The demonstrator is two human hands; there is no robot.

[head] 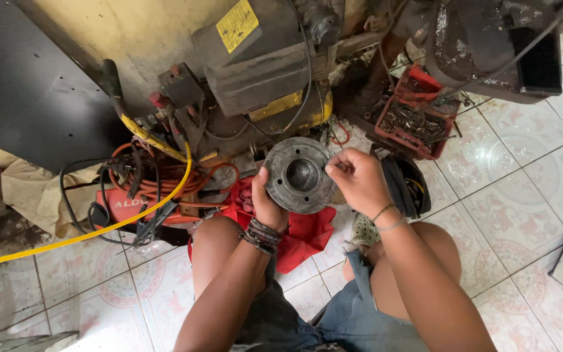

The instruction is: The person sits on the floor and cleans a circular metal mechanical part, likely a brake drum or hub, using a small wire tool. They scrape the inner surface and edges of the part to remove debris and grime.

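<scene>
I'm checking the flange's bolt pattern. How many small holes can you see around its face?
3 show on the round metal flange: one near the top, one at lower left by the left hand, one at lower right. The right hand covers the rim, so another may be hidden.

A person crouches on a patterned tile floor [529, 189], seen from above, holding a round, rusty metal flange [299, 174] with a hollow centre and bolt holes around its face. The left hand [267, 203] cups the disc's lower left edge from behind, wrist wrapped in dark bracelets. The right hand [358, 179] pinches the disc's right rim with its fingertips. Just beneath the grip lies a red cloth [304, 234]. To the left of the hands are coiled orange cables and a yellow hose [131, 218]. Beyond the disc stands a grimy yellow machine [262, 72], and up to the right, a red tray of bolts [415, 120].
</scene>
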